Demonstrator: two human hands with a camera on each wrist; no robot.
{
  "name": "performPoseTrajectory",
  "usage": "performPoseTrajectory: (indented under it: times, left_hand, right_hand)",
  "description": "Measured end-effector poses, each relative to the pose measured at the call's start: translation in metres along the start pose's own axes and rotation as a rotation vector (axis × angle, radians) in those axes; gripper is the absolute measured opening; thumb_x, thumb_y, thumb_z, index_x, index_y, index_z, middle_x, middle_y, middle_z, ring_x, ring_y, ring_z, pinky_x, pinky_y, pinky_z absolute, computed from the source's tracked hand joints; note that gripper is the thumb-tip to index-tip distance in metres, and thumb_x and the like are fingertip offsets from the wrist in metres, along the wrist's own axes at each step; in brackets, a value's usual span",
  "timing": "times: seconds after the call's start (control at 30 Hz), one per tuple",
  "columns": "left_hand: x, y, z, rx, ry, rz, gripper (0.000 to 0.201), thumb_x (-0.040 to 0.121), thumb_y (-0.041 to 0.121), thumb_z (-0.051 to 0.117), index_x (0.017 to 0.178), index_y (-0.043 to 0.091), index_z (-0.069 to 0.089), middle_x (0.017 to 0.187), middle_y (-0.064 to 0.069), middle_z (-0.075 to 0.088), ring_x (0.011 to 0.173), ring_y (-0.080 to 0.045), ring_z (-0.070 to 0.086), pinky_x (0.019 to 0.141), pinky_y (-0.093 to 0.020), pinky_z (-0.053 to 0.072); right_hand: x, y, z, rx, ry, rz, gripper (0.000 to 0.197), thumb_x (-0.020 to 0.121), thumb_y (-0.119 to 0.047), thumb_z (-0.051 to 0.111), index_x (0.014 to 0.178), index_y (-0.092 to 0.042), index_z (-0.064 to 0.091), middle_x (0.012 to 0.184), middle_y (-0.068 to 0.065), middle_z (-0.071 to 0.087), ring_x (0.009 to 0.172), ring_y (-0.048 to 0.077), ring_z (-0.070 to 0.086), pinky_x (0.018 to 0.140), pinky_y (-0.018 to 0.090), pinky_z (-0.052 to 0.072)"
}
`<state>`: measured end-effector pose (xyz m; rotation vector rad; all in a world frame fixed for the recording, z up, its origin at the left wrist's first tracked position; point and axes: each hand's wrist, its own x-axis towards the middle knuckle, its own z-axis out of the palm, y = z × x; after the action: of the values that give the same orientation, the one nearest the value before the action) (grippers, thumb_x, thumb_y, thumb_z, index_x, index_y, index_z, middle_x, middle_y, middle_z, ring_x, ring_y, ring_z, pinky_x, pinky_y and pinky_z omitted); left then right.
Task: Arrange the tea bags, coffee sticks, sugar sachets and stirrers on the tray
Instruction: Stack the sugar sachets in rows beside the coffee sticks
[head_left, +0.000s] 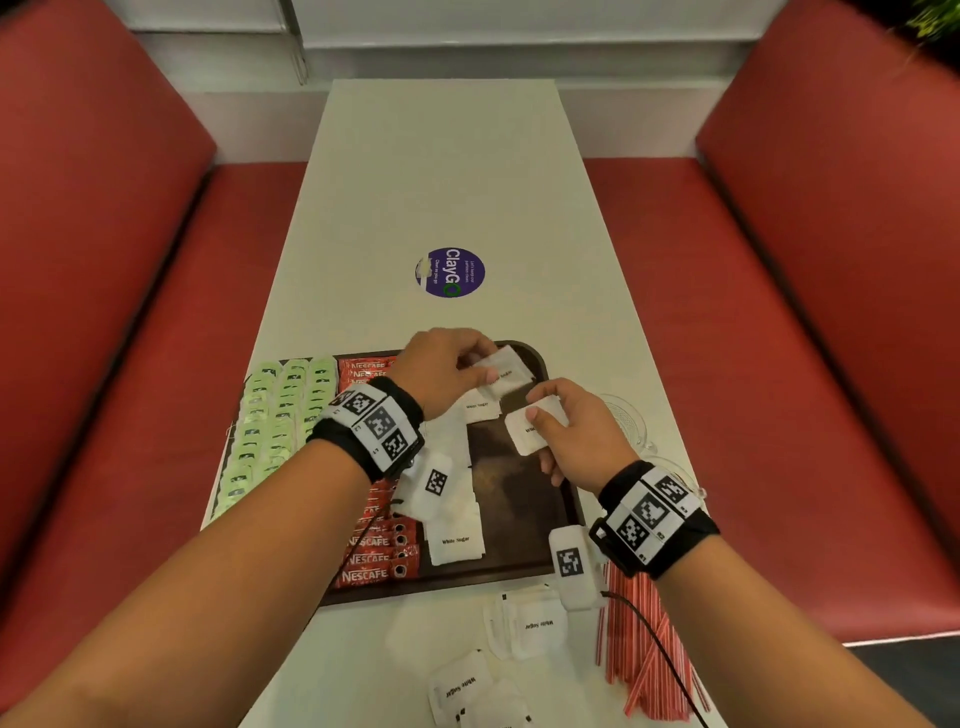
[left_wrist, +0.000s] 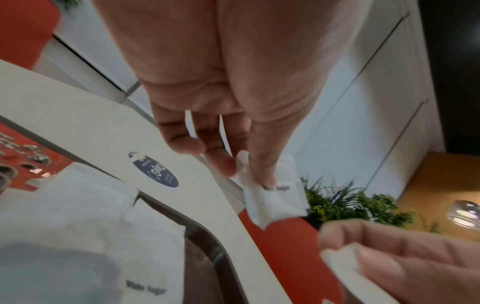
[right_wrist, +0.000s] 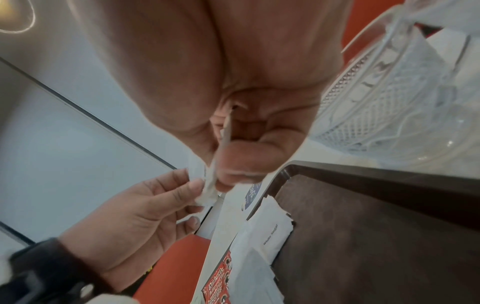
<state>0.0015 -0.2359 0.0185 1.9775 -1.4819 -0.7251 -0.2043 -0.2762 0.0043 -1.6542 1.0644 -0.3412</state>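
Note:
A dark brown tray (head_left: 524, 519) lies near the table's front edge. On it lie rows of green tea bags (head_left: 270, 421), red Nescafe coffee sticks (head_left: 376, 558) and a column of white sugar sachets (head_left: 454, 543). My left hand (head_left: 462, 364) pinches a white sugar sachet (head_left: 506, 371) (left_wrist: 275, 200) over the tray's far end. My right hand (head_left: 558, 421) pinches sugar sachets (head_left: 530, 428) just right of it, above the tray's bare part. Loose sugar sachets (head_left: 530, 626) and red-striped stirrers (head_left: 649, 654) lie on the table in front of the tray.
A clear glass dish (head_left: 626, 421) (right_wrist: 405, 98) stands right of the tray, close to my right hand. A purple round sticker (head_left: 450, 272) marks the white table (head_left: 447, 166) beyond the tray. Red bench seats (head_left: 104, 260) flank the table.

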Motion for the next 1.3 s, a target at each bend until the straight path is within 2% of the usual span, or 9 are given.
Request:
performPoseTrajectory:
  times: [0.07, 0.17, 0.3, 0.5, 0.67, 0.83, 0.97, 1.07, 1.3]
  left_hand:
    - [0.011, -0.007, 0.0, 0.02, 0.071, -0.083, 0.019, 0.086, 0.027, 0.076, 0.103, 0.026, 0.068, 0.093, 0.007, 0.07, 0.087, -0.013, 0.064, 0.081, -0.029, 0.05]
    - [0.023, -0.016, 0.005, 0.127, -0.01, -0.166, 0.023, 0.083, 0.028, 0.078, 0.101, 0.027, 0.063, 0.093, 0.007, 0.068, 0.088, -0.014, 0.062, 0.077, -0.027, 0.046]
    - [0.03, -0.023, 0.023, 0.294, -0.188, -0.18, 0.026, 0.082, 0.029, 0.079, 0.103, 0.024, 0.063, 0.096, 0.007, 0.066, 0.091, -0.014, 0.061, 0.075, -0.026, 0.042]
    - [0.035, -0.033, 0.041, 0.387, -0.223, -0.191, 0.024, 0.082, 0.032, 0.078, 0.096, 0.028, 0.06, 0.094, 0.007, 0.064, 0.091, -0.016, 0.062, 0.082, -0.032, 0.052]
    - [0.037, -0.035, 0.042, 0.488, -0.201, -0.183, 0.039, 0.077, 0.041, 0.081, 0.103, 0.032, 0.054, 0.1, 0.006, 0.065, 0.092, -0.018, 0.061, 0.085, -0.036, 0.053]
    - [0.04, -0.028, 0.046, 0.608, -0.202, -0.121, 0.055, 0.079, 0.04, 0.079, 0.127, 0.028, 0.055, 0.127, -0.003, 0.049, 0.116, -0.026, 0.052, 0.096, -0.04, 0.048]
    - [0.04, -0.017, 0.061, 0.592, -0.238, -0.002, 0.041, 0.089, 0.034, 0.069, 0.128, 0.029, 0.058, 0.13, -0.008, 0.046, 0.115, -0.028, 0.052, 0.098, -0.041, 0.048]
    - [0.039, -0.016, 0.067, 0.632, -0.307, -0.005, 0.038, 0.091, 0.033, 0.069, 0.128, 0.031, 0.061, 0.127, -0.007, 0.043, 0.113, -0.028, 0.052, 0.098, -0.039, 0.047]
    - [0.035, -0.017, 0.059, 0.578, -0.317, -0.004, 0.038, 0.093, 0.034, 0.065, 0.131, 0.027, 0.06, 0.13, -0.007, 0.043, 0.109, -0.028, 0.056, 0.097, -0.038, 0.049]
  right_hand:
    - [0.0, 0.002, -0.002, -0.015, 0.013, 0.015, 0.016, 0.101, -0.015, 0.051, 0.115, -0.023, 0.053, 0.073, 0.015, 0.065, 0.045, 0.019, 0.058, 0.041, 0.031, 0.049]
    - [0.0, 0.004, -0.005, -0.017, 0.019, 0.029, 0.023, 0.099, -0.012, 0.051, 0.118, -0.024, 0.05, 0.081, 0.024, 0.068, 0.049, 0.025, 0.06, 0.047, 0.036, 0.054]
    - [-0.001, 0.004, -0.007, -0.017, 0.021, 0.026, 0.024, 0.099, -0.01, 0.052, 0.119, -0.023, 0.049, 0.085, 0.02, 0.068, 0.047, 0.02, 0.06, 0.045, 0.033, 0.053]
    - [-0.003, 0.004, -0.009, -0.023, 0.016, 0.02, 0.022, 0.099, -0.01, 0.052, 0.116, -0.024, 0.05, 0.086, 0.021, 0.068, 0.046, 0.018, 0.058, 0.044, 0.031, 0.052]
    - [-0.004, 0.005, -0.009, -0.034, 0.009, 0.017, 0.021, 0.099, -0.011, 0.053, 0.116, -0.024, 0.05, 0.086, 0.017, 0.067, 0.046, 0.017, 0.059, 0.044, 0.03, 0.051]
    - [-0.005, 0.006, -0.01, -0.032, 0.006, 0.029, 0.026, 0.096, -0.006, 0.051, 0.116, -0.023, 0.05, 0.081, 0.015, 0.066, 0.045, 0.017, 0.059, 0.045, 0.032, 0.052]
    - [-0.006, 0.004, -0.011, -0.04, -0.002, 0.039, 0.029, 0.095, -0.003, 0.049, 0.117, -0.022, 0.05, 0.081, 0.014, 0.065, 0.044, 0.014, 0.058, 0.045, 0.029, 0.051]
    - [-0.007, 0.003, -0.011, -0.034, -0.006, 0.038, 0.03, 0.094, -0.003, 0.049, 0.117, -0.021, 0.05, 0.084, 0.015, 0.064, 0.043, 0.012, 0.057, 0.044, 0.028, 0.049]
    - [-0.005, 0.005, -0.01, -0.019, 0.005, 0.029, 0.032, 0.093, -0.002, 0.049, 0.118, -0.022, 0.049, 0.098, 0.015, 0.066, 0.054, 0.023, 0.064, 0.049, 0.034, 0.054]
